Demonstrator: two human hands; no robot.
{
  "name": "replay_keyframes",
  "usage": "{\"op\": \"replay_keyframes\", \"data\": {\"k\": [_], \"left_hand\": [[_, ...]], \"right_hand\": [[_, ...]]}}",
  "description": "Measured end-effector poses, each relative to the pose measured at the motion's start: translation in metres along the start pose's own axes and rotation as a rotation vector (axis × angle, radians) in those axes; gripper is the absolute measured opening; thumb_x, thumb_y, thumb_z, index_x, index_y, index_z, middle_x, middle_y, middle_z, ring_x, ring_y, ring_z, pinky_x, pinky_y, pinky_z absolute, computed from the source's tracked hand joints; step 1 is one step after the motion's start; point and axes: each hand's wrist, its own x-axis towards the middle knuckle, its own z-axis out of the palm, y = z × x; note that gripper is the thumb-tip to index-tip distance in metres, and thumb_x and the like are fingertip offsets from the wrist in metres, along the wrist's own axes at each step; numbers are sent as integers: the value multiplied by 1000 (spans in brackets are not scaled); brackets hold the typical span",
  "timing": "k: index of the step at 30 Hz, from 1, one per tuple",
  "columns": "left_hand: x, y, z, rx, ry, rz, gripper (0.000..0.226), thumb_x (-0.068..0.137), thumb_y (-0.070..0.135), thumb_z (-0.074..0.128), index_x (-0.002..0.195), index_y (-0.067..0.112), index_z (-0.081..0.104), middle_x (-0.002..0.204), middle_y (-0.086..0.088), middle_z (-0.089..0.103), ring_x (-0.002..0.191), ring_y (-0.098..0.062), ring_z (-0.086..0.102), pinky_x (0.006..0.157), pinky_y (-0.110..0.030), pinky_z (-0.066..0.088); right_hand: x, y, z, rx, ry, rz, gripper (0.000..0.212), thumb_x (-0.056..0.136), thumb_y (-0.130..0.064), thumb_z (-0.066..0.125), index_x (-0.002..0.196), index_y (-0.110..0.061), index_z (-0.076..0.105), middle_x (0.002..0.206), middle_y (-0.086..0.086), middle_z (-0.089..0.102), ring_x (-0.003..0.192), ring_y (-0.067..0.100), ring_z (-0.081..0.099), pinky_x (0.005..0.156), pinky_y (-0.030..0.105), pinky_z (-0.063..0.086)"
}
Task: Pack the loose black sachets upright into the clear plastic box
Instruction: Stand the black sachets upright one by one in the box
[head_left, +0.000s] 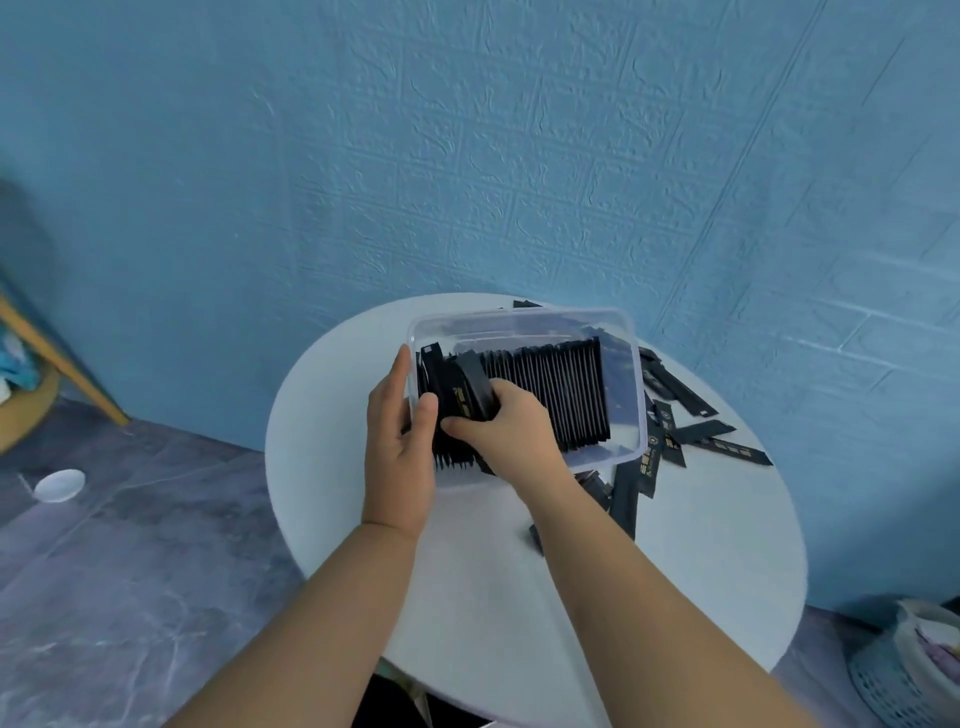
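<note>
Clear thin plastic box (631, 364), round-cornered, sits at 12 o'clock on the white round table (467, 597), with a ribbed row of glossy black sachets (561, 395) upright inside. Left hand (397, 441) pinches its 9 o'clock wall, likely to steady it; right hand (511, 431) curls round a bunch (467, 389) there. Loose sachets (701, 436) lie flat at 3 o'clock.

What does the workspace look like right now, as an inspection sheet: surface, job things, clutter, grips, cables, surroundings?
Surface: round white table.
Job's things: clear plastic box holds a row of packed sachets upright; loose sachets lie flat right of and behind it.
Clutter: nothing seen.
Grips: left hand holds the box's left wall; right hand grips a sachet bundle inside its left end.
Cables: nothing seen.
Surroundings: blue textured wall, grey floor, white dish on it, woven basket lower right.
</note>
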Motion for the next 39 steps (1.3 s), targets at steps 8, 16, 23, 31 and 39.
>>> {"op": "replay_keyframes", "data": {"k": [8,16,23,31,39], "left_hand": [[1,-1,-1,-5,1,5,43,91,30,43,127,51,33,126,25,41,123,8,40,104,-18,31],[0,5,1,-74,2,3,43,90,29,42,129,43,33,121,18,43,104,6,51,75,-3,41],[1,0,0,-56,-1,6,40,91,30,42,128,45,34,125,19,42,120,2,44,89,-4,35],[2,0,0,-47,-6,-2,41,91,28,41,127,45,33,124,23,41,116,19,40,95,-4,30],[0,0,0,-31,-10,4,40,91,28,41,125,47,33,124,24,40,116,20,38,94,-2,28]], "right_hand": [[-6,-5,6,206,-69,66,23,80,-27,71,90,-7,64,79,11,69,71,20,64,67,36,55],[-9,-8,2,300,-186,62,19,84,-19,68,96,-4,64,71,6,63,62,10,59,56,19,49],[-2,-6,5,275,-72,44,18,80,-11,70,96,-8,62,71,3,67,61,8,61,55,20,50],[-2,-5,8,221,-96,55,16,82,-16,66,97,-13,61,91,9,68,83,22,65,74,35,55],[-4,-2,3,214,-34,19,19,78,-8,70,94,-12,63,87,6,67,82,19,63,76,35,55]]}}
